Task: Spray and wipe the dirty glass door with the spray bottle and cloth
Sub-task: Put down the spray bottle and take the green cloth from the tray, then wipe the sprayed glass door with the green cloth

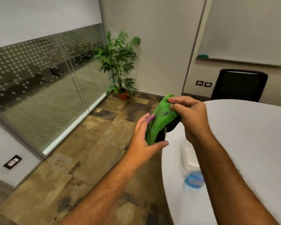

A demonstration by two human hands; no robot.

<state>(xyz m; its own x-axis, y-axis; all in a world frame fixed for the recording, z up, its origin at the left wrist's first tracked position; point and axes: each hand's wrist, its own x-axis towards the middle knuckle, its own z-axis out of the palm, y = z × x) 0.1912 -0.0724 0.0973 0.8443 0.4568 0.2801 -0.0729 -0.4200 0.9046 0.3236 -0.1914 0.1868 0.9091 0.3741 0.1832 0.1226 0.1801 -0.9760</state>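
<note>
A green cloth (161, 117) hangs between both hands over the edge of a white round table (250, 135). My right hand (190, 117) pinches its upper end. Lower down, my left hand (143, 140) cups the cloth's bottom end, thumb under it. A spray bottle (193, 172) with blue liquid lies blurred on the table, partly hidden behind my right forearm. The glass door (44, 95), with a band of frosted dots, stands at the left, well away from both hands.
A potted plant (120, 62) stands in the far corner beside the glass. A black chair (238, 85) sits behind the table, under a whiteboard (250, 30). Patterned floor tiles (88, 151) stretch between the table and the glass.
</note>
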